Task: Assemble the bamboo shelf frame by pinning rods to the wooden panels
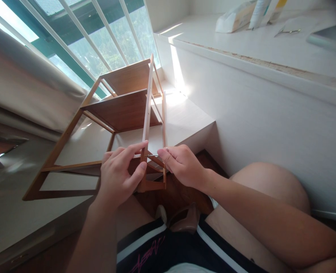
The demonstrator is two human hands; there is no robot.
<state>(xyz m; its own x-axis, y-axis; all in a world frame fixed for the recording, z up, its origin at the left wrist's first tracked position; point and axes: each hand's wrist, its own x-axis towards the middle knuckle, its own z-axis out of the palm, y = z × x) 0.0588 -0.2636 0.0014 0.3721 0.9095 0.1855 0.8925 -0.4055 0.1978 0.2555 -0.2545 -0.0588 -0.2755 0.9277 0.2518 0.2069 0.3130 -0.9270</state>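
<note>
While the right hand [183,163] was closed in a pinch, with thumb and bent index finger together on a thin metal tool [153,155], the left hand [121,174] was spread in a loose curve, with the tips of its thumb and index finger touching the front post of the wooden rack [148,110]; whether it pressed firmly around this post, I could not tell. From the right-hand grip the tool extended leftward, and its far end met the post just between the two hands. The rack stood tilted in the view, its shelves rising above and to the left of the grip. Behind the right hand was the edge of a pale low platform [189,113], near but apart. To the right of this grip rose a white panel [258,113], with some open room between them, and higher, well apart, ran the chipped edge of a ledge [270,38]. Below the grip, a bare gap showed dark floor [182,195], bordered by the person's legs.
</note>
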